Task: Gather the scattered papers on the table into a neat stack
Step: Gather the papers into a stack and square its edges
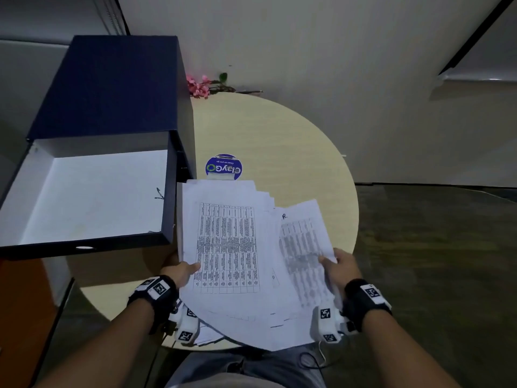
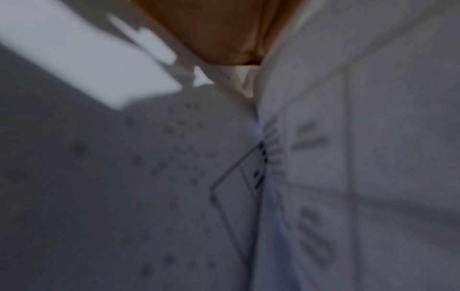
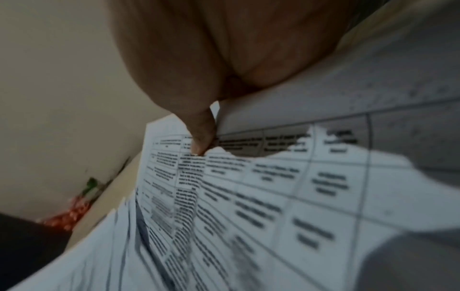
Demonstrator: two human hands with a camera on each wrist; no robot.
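Note:
A loose bundle of white printed papers (image 1: 232,242) with tables on them is held above the round beige table (image 1: 293,152), fanned out and uneven. My left hand (image 1: 181,271) grips the bundle's left edge, thumb on top. My right hand (image 1: 340,266) grips the right-hand sheets (image 1: 303,247), thumb pressed on the print. In the right wrist view the thumb (image 3: 201,137) pins the table-printed paper (image 3: 273,187). The left wrist view is blurred and filled with paper (image 2: 348,157). A few more sheets (image 1: 209,336) lie under the bundle at the table's near edge.
An open dark blue box (image 1: 92,169) with a white inside stands at the left, its lid raised. A round blue ClayGo pack (image 1: 223,167) lies just beyond the papers. Pink flowers (image 1: 200,86) sit at the table's far edge by the wall.

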